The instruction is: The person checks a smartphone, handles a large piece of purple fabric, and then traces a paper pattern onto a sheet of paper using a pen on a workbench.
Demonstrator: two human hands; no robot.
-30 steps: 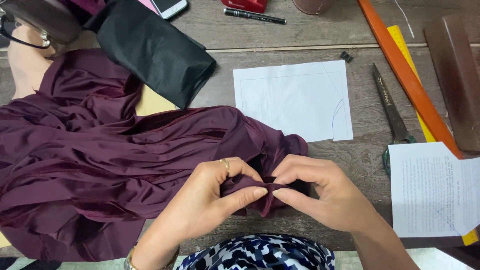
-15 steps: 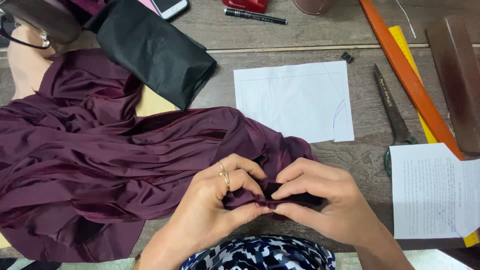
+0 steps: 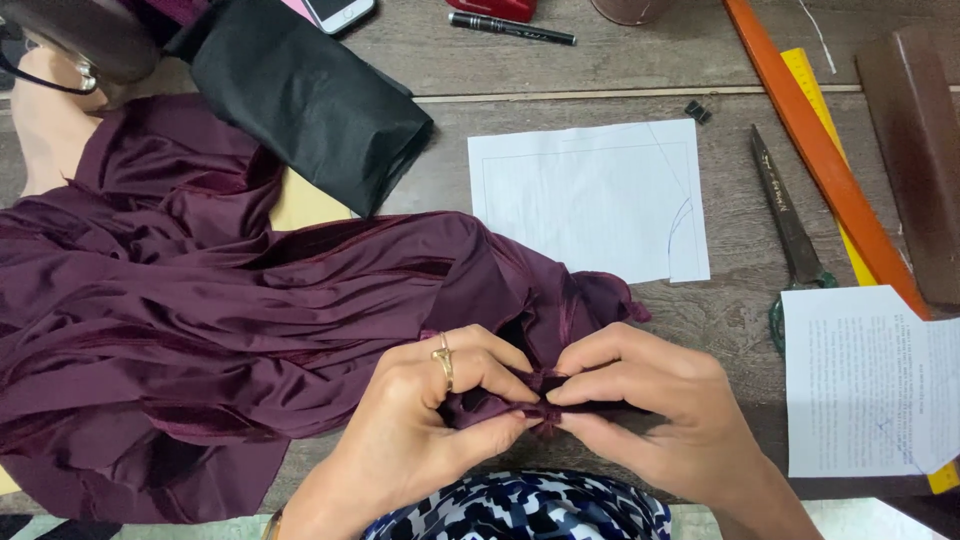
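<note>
- While the maroon fabric [image 3: 230, 320] is sprawling leftward across the wooden table [image 3: 620, 70], we are pinching its bunched right corner at the near edge.
- Our left hand [image 3: 430, 420] and right hand [image 3: 650, 410] are meeting fingertip to fingertip, fingers pressed onto the fold.
- Our fingers are hiding the fold's edge.

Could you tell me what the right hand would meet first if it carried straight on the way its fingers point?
The right hand points left, so it would likely meet the left hand first, across the pinched maroon fabric.
</note>
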